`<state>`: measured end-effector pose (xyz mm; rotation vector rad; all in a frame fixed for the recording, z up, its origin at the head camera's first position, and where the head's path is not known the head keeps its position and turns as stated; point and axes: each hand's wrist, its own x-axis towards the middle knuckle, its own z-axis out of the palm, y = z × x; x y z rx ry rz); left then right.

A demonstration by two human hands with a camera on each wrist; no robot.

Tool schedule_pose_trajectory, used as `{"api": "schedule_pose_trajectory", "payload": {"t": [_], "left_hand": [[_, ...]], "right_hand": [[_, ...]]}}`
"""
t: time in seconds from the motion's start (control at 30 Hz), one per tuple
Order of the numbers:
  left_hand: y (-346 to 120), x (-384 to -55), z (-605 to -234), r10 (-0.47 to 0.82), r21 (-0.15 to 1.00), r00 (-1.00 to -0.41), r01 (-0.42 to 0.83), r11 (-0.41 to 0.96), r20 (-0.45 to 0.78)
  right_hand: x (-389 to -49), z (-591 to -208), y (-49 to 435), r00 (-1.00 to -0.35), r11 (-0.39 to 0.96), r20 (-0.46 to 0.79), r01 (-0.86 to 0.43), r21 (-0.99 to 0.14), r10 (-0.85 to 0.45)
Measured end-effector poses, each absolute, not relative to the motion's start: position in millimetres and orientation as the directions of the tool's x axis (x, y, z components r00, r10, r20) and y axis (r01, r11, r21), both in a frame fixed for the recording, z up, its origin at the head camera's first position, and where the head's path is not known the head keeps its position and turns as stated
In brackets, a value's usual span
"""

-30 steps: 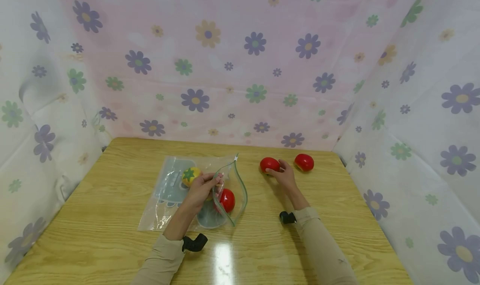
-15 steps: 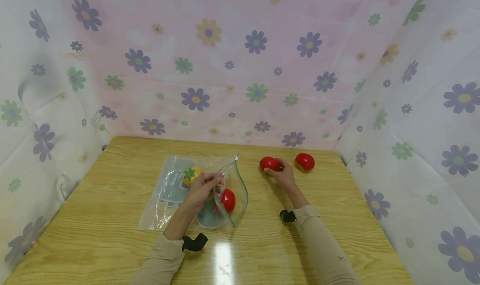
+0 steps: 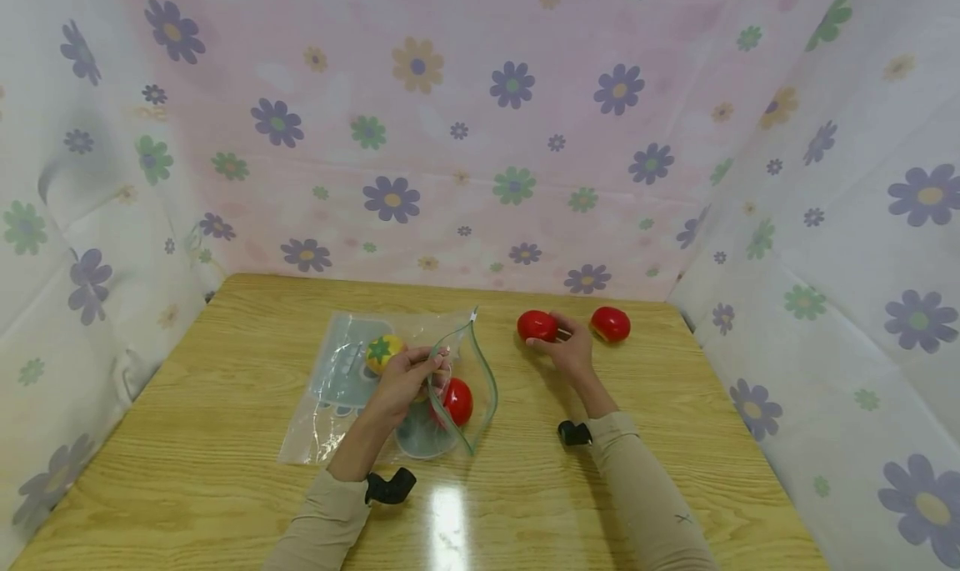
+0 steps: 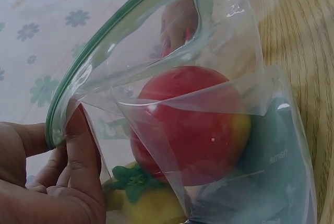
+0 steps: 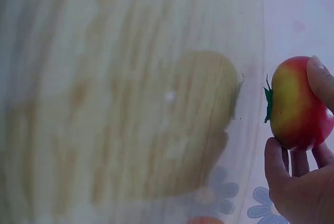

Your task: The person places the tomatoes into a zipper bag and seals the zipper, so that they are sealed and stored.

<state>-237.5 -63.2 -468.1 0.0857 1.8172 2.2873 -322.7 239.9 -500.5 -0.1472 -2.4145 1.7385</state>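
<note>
My left hand (image 3: 399, 388) pinches the green zip edge of a clear zip bag (image 3: 303, 438), whose mouth gapes to the right. Inside the bag lie a red tomato (image 3: 459, 402) and a yellow one (image 3: 381, 353) with a green leafy top. Through the plastic, the left wrist view shows the red tomato (image 4: 190, 125) above the yellow one (image 4: 151, 205). My right hand (image 3: 573, 356) grips another red tomato (image 3: 537, 327) between thumb and fingers. Its yellow base and green leaves face the table in the right wrist view, with a gap below the tomato (image 5: 297, 104).
One more red tomato (image 3: 611, 324) rests on the wooden table (image 3: 510, 504), just right of my right hand. Flower-printed cloth (image 3: 465, 137) stands around the table's back and sides. A black wrist camera (image 3: 390, 486) sits on each wrist.
My right hand has raised its tomato slightly, with a small shift to the left. The left hand stays at the bag's edge.
</note>
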Motion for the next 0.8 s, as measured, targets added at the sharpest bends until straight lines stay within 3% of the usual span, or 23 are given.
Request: {"api": "schedule_pose_trajectory", "payload": {"t": [0.8], "left_hand": [[-62.7,-236.8,-469.0,0.203,0.965,-0.975,-0.138,-0.224,-0.093]], "right_hand": [[-306.4,-490.7,233.5,-0.982,0.320,0.066,-0.006,-0.947,0.177]]}}
